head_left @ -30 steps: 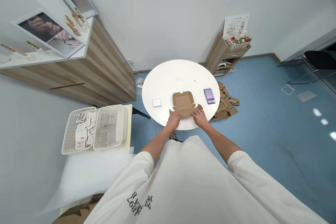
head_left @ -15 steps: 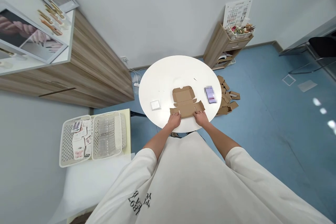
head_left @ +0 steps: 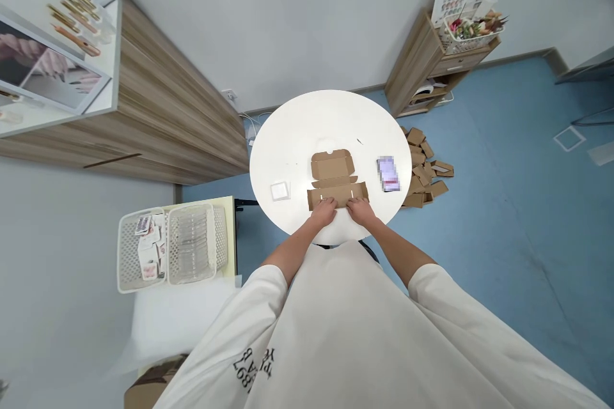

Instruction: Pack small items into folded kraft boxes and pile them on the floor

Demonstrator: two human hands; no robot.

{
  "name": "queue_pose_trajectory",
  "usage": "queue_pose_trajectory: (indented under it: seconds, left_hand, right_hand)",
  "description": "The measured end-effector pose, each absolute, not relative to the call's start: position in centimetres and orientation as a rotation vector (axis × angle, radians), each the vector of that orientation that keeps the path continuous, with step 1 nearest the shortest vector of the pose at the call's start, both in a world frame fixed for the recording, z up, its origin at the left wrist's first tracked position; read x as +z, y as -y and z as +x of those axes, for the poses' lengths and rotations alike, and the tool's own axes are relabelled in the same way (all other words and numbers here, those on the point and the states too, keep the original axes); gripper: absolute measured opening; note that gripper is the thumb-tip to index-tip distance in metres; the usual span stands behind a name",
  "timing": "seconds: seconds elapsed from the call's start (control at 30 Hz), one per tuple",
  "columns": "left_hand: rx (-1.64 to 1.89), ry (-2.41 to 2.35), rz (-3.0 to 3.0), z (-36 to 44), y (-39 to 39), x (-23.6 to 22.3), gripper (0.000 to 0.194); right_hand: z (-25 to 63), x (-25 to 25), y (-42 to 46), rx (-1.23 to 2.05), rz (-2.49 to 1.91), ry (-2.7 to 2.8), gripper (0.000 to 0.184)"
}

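A brown cardboard mailer box (head_left: 332,167), partly folded, lies on the white round table (head_left: 288,121) close to my body. Its lid panel spreads flat at the far side, while the near panel stands up with a side flap at each end. My left hand (head_left: 325,211) grips the near edge of this panel, left of the middle. To the right of the middle, my right hand (head_left: 361,211) holds the same edge, fingers curled over it. My thumbs are hard to make out.
Left on the table is a small white square item (head_left: 279,191); right, a blurred purple phone-like thing (head_left: 388,174) and a thin dark object (head_left: 359,141). Several brown boxes (head_left: 422,172) lie on the floor. White baskets (head_left: 167,249) stand at left, a wooden cabinet (head_left: 432,64) at back right.
The near panel of the cardboard has been folded upward along its crease. Both hands have come closer together along its edge. The camera view has shifted slightly.
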State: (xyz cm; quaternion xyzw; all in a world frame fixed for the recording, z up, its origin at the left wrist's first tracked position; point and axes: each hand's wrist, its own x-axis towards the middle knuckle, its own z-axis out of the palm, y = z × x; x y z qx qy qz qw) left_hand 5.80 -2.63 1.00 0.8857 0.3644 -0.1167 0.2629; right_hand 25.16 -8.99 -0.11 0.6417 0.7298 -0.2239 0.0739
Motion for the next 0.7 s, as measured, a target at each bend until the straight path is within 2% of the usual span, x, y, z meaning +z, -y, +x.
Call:
queue_pose_trajectory:
  seconds: [0.3, 0.57, 0.7]
  left_hand:
    - [-0.431, -1.036, 2.309, 7.3, 0.3, 0.8, 0.027]
    - [-0.477, -1.109, 2.222, 7.4, 0.3, 0.9, 0.043]
    - [-0.488, -1.131, 2.196, 7.5, 0.1, 1.2, 0.048]
  right_hand:
    - [26.6, -0.4, 6.6, -0.778, 1.888, -2.205, 0.033]
    - [28.7, 0.5, 0.6, -0.745, 2.433, -1.961, 0.037]
    - [29.3, 0.1, -1.8, -0.924, 2.481, -1.829, 0.04]
